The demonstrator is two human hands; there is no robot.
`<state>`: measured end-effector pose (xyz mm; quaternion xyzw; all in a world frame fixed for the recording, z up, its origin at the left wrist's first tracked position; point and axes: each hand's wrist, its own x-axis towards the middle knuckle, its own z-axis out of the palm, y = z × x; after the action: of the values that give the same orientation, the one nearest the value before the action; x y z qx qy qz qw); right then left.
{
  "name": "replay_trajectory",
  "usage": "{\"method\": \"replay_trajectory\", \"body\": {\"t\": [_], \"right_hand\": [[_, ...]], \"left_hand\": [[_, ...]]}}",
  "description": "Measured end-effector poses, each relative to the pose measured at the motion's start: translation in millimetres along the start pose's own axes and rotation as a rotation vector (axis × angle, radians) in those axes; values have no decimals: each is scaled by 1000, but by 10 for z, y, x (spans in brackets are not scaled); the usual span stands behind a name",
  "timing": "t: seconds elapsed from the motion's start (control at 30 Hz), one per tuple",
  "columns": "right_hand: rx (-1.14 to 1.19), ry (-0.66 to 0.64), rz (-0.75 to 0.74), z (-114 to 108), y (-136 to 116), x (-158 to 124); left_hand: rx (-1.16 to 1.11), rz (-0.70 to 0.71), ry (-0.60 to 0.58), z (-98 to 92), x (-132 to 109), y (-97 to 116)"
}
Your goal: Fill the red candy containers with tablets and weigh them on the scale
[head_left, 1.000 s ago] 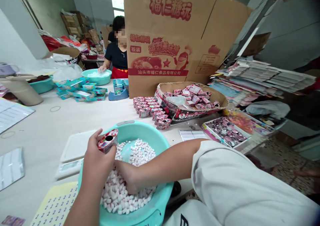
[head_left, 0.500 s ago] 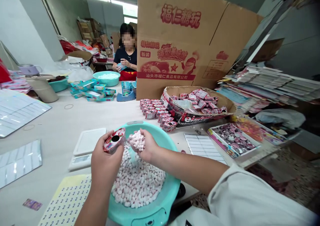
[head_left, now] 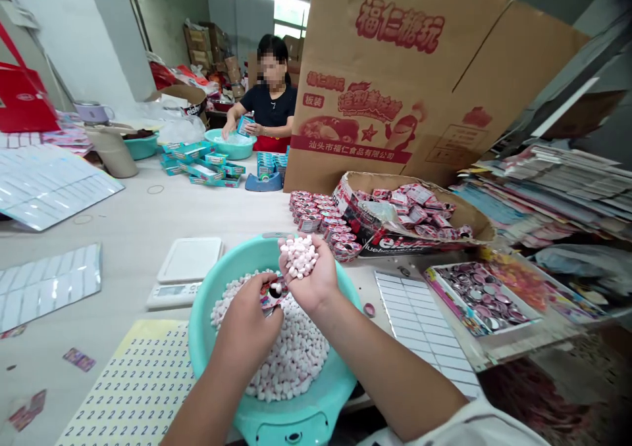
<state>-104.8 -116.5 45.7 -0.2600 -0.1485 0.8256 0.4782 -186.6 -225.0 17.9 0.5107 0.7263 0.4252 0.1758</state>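
Note:
My left hand (head_left: pixel 251 322) grips a small red-and-pink printed candy box (head_left: pixel 268 296) with a round hole in its top. A few white pieces sit at that hole. Palm up beside it, my right hand (head_left: pixel 323 281) cups a heap of small pale pink candies (head_left: pixel 299 259), its fingers partly hidden beneath them. The edge of the palm is close against the box; whether they touch I cannot tell. Both hands are above a turquoise basin (head_left: pixel 201 341), which holds many more loose candies (head_left: pixel 291 360).
A white scale (head_left: pixel 190 262) and a sheet of number stickers (head_left: pixel 133 380) lie left of the basin. Filled-looking boxes (head_left: pixel 316 217) stand by a carton (head_left: pixel 385 239). A tray of caps (head_left: pixel 476 295) is at right. Across the table a co-worker (head_left: pixel 271 110) handles a blue box.
My right hand has turned its palm upward, showing the candies. The box in my left hand has moved right and lower, with candies now at its hole. The view has shifted left.

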Motion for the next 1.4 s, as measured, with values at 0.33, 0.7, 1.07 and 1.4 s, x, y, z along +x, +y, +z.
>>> {"method": "replay_trajectory", "body": {"t": [0.33, 0.7, 1.07, 1.4], "right_hand": [[20, 59, 11, 101, 37, -101], [-91, -32, -70, 27, 98, -143], [-190, -80, -219, 45, 170, -177], [-264, -152, -301, 18, 209, -196]], "left_hand": [[-29, 21, 2, 10, 13, -11], [-157, -71, -10, 17, -10, 12], [-141, -38, 7, 8, -26, 1], [-149, 6, 4, -24, -19, 29]]}}
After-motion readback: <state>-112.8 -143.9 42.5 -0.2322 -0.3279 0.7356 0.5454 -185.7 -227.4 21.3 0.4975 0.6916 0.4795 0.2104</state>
